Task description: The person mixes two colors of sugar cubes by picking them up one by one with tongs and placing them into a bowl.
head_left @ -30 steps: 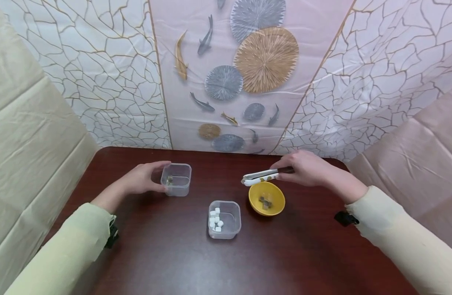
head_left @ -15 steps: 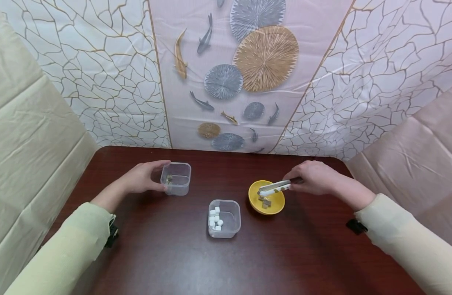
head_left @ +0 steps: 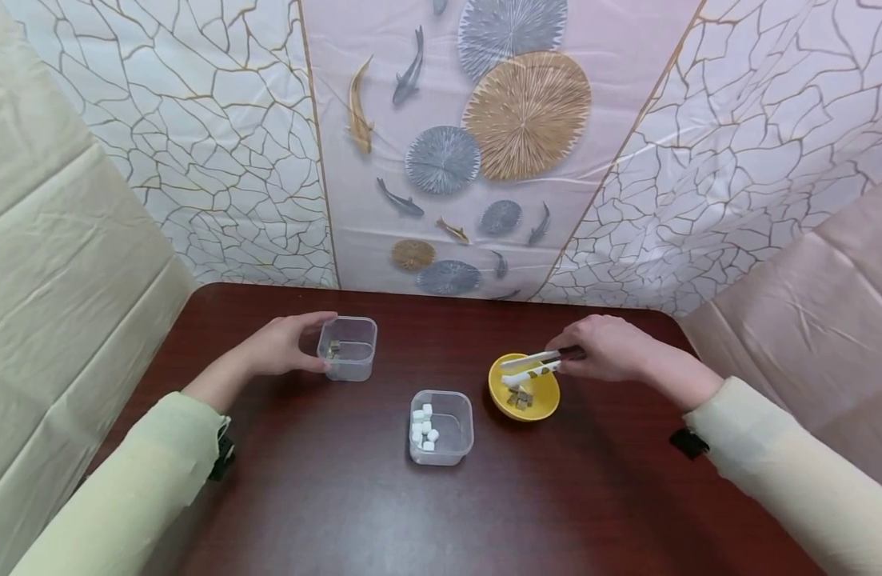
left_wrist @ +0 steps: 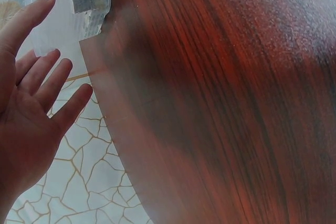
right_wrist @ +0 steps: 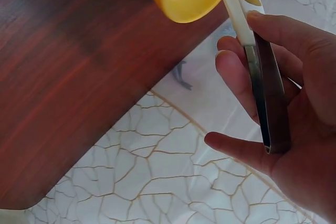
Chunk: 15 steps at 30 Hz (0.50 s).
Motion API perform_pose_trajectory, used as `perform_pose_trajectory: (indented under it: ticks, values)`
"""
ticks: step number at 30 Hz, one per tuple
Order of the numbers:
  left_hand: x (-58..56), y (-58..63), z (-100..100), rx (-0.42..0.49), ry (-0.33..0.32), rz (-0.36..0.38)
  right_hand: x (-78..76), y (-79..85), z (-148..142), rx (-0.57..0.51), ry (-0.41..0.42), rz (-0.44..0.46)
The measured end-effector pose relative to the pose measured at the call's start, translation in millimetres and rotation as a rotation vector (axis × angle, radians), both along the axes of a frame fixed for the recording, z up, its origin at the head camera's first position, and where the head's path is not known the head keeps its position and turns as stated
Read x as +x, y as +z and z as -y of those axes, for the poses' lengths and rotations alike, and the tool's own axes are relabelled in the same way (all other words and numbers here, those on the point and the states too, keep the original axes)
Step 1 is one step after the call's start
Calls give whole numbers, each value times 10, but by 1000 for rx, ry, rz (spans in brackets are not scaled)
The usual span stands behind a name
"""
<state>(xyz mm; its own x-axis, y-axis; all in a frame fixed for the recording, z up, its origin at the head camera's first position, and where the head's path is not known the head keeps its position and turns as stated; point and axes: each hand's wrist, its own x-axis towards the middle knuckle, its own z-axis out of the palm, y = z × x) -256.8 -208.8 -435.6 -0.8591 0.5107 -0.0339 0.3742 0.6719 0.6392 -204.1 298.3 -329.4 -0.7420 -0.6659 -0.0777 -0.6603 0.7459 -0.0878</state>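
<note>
At the left, my left hand (head_left: 278, 346) holds a clear square plastic container (head_left: 356, 370), thumb and fingers on opposite sides. Small brownish cubes (left_wrist: 82, 3) lie in one end of it. My right hand (head_left: 608, 349) grips short food tongs (head_left: 530, 373) with white patterned tips and a dark metal handle. In the head view, the tong tips are spread apart over the yellow bowl (head_left: 548, 410). Several brown cubes (head_left: 520, 398) sit in that bowl, just below the tips. The right wrist view shows the tongs (right_wrist: 265, 77) between thumb and fingers.
A second clear square container (head_left: 458, 428) with several white cubes (head_left: 425, 428) stands between the other two vessels, nearer me. Everything rests on a dark red wooden table (head_left: 340, 496). Patterned cloth (head_left: 441, 232) hangs behind the table's far edge.
My right hand has brought the tongs rightward from beside the bowl to over it. The tips have spread, and the piece they pinched has dropped among the cubes. The left hand stays put.
</note>
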Motion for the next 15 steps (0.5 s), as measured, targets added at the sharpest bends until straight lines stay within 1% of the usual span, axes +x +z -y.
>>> perform_pose_trajectory:
  ticks: [6,11,15]
  values:
    - [6,14,2,1,0,0,-95,126,224,-59,39,1]
    - [7,6,2,6,3,8,-250,201,524,-124,109,2]
    - [-7,-16,7,9,0,13,-387,214,799,-143,156,9]
